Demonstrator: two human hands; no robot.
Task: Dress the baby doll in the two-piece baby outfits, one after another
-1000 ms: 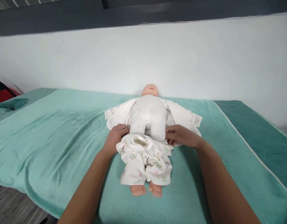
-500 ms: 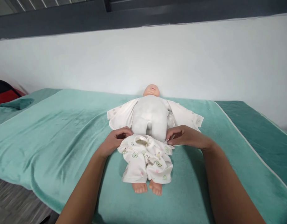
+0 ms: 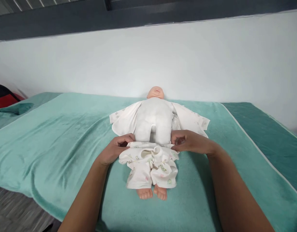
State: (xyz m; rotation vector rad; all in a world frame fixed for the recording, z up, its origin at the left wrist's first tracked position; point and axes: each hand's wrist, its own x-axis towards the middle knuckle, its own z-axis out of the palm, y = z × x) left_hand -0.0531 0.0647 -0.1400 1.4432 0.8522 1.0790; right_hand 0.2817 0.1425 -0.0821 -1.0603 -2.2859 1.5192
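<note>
A baby doll [image 3: 153,116] with a soft white body lies on its back, head toward the wall and feet toward me. White patterned pants [image 3: 141,175] cover its lower legs, with the bare feet sticking out of the cuffs. My left hand [image 3: 117,148] pinches the waistband at its left end, and my right hand [image 3: 188,141] pinches it at the right end. Between them the waistband is stretched across the doll's legs. Beneath the doll a white shirt [image 3: 190,118] is spread open, its sleeves out to both sides. The fingertips are partly hidden by cloth.
A green plush sheet [image 3: 66,135] covers the bed, with a darker green strip [image 3: 257,129] on the right. Behind it rises a white wall [image 3: 148,58] under a dark frame [image 3: 148,14]. A red and black item [image 3: 3,96] sits at the far left.
The back of the waistband has come up into view, pulled taut between my hands. My left hand has shifted slightly left and down. The doll stays in place.
</note>
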